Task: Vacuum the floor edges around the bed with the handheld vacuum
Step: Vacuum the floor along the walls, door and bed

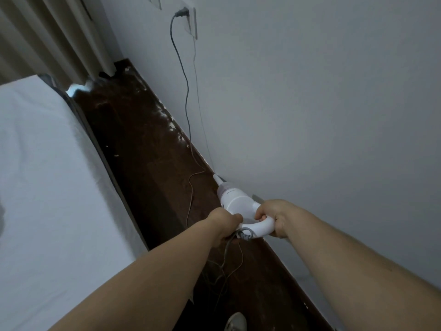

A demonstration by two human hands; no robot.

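1. Both forearms reach forward and down over the dark floor (152, 168), a narrow strip between the bed (47, 177) and the white wall (310, 115).
2. Left hand (223, 222): grip curled round the near-left end of the handheld vacuum's loop handle, where the grey cord (183, 87) leaves the handle.
3. Right hand (274, 217): grip wrapped round the right side of the same handle.
4. Handheld vacuum (235, 201): white body, tilted nose-down, narrow nozzle tip at the floor edge where floor meets wall.
5. Cord loops loosely on the floor, then climbs the wall to a plug in the outlet (191, 20).
6. Pale specks lie along the floor's wall edge beyond the nozzle.
7. Far end: beige curtain (55, 37) hangs to the floor's far corner.
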